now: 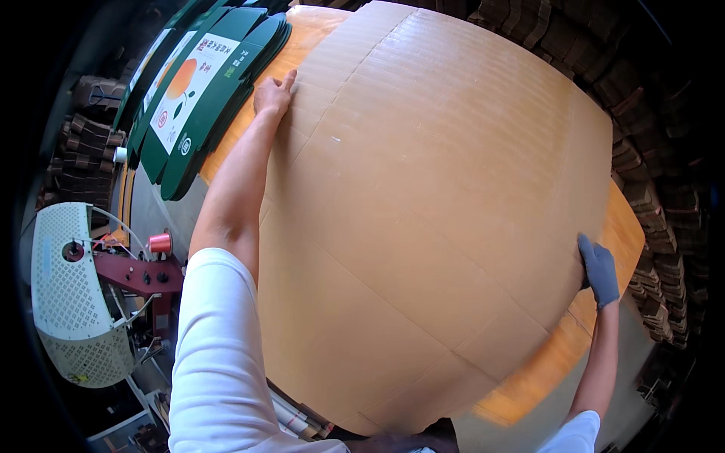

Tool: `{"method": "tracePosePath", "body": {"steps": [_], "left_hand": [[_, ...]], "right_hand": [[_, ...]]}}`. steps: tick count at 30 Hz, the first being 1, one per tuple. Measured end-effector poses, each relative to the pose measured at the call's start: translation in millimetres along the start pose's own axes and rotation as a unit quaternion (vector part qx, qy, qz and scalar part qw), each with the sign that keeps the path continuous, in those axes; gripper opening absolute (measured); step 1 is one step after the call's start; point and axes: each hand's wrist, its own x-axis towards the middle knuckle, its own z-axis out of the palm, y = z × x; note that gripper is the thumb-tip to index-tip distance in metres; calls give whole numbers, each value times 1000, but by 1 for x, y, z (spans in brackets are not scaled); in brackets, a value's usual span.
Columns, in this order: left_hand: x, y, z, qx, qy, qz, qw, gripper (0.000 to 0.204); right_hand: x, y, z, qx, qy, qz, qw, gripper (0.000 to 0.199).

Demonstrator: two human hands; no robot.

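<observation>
left hand [275, 93]: we press it flat, bare, on the cardboard sheet [438, 219] | right hand [600, 269]: gloved, we grip the sheet's right edge | green printed boxes [198, 90] beside

Orange wooden worktable [627, 234], bare only at its far-left and right edges. Big flat brown corrugated cardboard sheet [430, 219] lies on it, covering most of the top. Stack of flattened green printed cartons [200, 83] sits at far left.
</observation>
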Motion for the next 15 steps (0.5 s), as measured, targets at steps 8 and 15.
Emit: {"method": "tracePosePath", "body": {"steps": [8, 15], "left_hand": [[-75, -43, -56, -26, 83, 167, 982, 52], [-161, -130, -57, -95, -39, 227, 969, 46]], "right_hand": [[-29, 12, 14, 66, 136, 45, 988, 49], [-287, 66, 104, 340, 304, 66, 887, 31]]}}
